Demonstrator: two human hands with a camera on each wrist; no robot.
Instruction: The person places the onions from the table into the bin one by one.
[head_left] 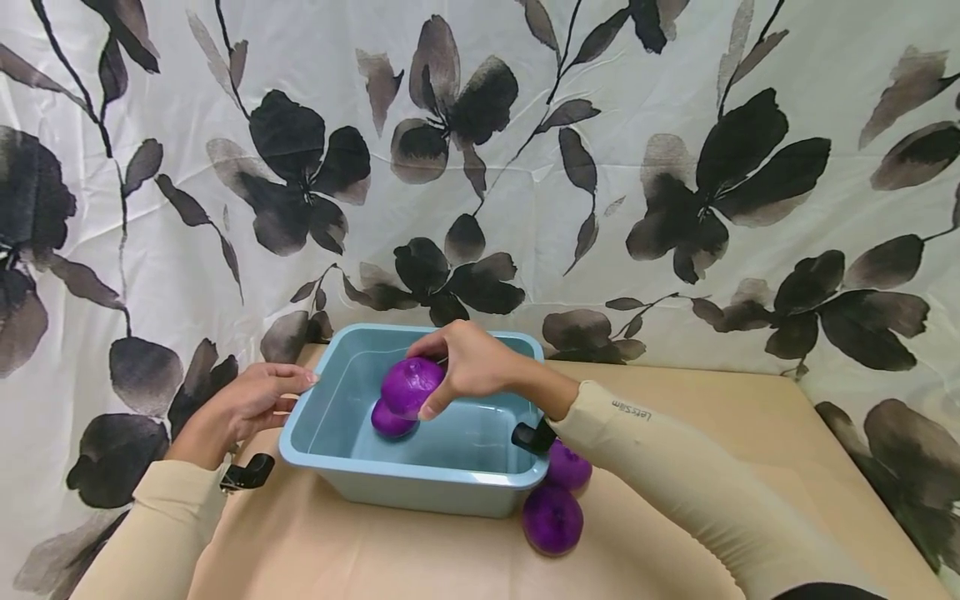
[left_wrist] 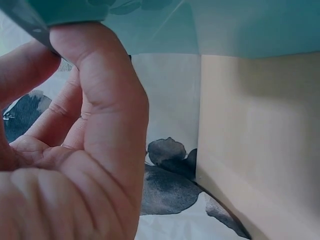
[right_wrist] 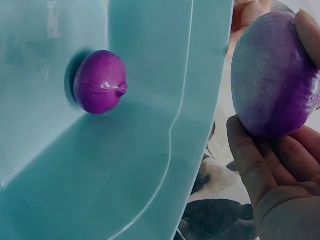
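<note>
Right hand (head_left: pixel 468 364) cups smooth, roundish purple onion (head_left: pixel 409 385) over glossy blue plastic tub (head_left: pixel 420 479), long axis roughly level; left hand (head_left: pixel 251 403) pinches tub rim.

The right sleeve hides part of one onion (head_left: pixel 567 467) (beside the tub (head_left: pixel 420 482)).

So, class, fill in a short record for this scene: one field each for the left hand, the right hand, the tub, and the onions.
left hand: grips the tub's left rim
right hand: holds one purple onion over the tub
tub: light blue, on the tan table
onion in tub: one, on the bottom
onions on table: two, beside the tub's right corner
</note>
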